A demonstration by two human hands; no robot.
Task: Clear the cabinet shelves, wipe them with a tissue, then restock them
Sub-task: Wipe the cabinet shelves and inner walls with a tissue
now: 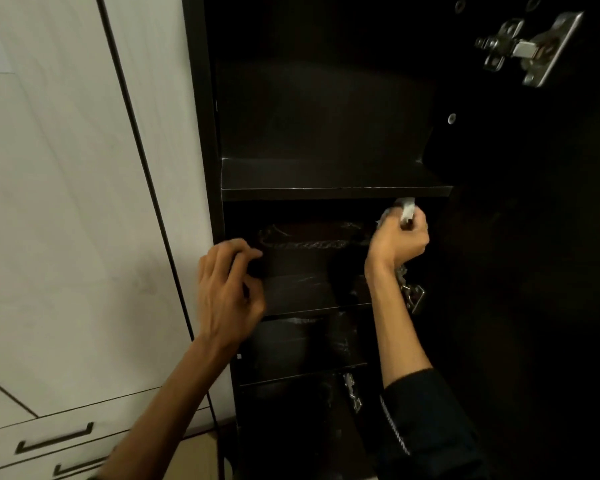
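Two hands: right (397, 237) grips crumpled white tissue (406, 209), left (227, 289) loosely curled, empty.

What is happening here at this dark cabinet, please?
A person is working inside a dark cabinet with its door open. The right hand holds a crumpled white tissue in its grip, just under the upper shelf, which carries nothing visible. The left hand, fingers curled, rests at the cabinet's left edge beside a dark bag with a chain strap on the shelf below. Whether it touches the bag is unclear. The lower shelves look scuffed.
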